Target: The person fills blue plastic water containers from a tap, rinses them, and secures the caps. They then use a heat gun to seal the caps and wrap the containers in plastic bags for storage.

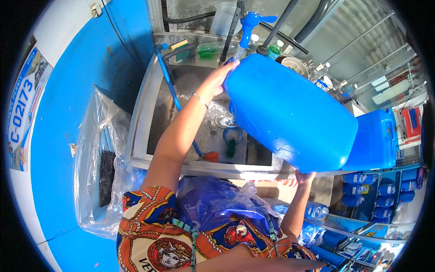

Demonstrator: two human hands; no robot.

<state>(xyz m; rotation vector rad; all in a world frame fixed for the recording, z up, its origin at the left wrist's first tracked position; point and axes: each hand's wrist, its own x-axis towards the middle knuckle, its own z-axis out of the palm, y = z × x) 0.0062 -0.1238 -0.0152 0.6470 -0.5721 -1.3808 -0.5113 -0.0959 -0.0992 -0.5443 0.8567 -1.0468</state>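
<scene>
A large blue plastic jug [292, 112] is held tilted over the right part of a metal sink [139, 136]. Water runs from a blue-handled faucet [249, 29] at the jug's upper left end. My left hand [219, 80] grips that end, its fingertips beside the stream. My right hand [305, 177] supports the jug's lower end from beneath, its fingers partly hidden. Inside the sink lie a blue-handled brush with orange bristles [211, 156] and a green bottle brush [231, 148]. Water also splashes on the basin floor near the drain.
A second blue jug [368, 142] stands right of the held one. Behind the sink are a yellow-green sponge [181, 51], a bottle of green liquid [274, 50] and a translucent pitcher [224, 20]. Clear plastic sheeting [91, 190] hangs at left. Shelves hold several blue-wrapped packages [353, 189].
</scene>
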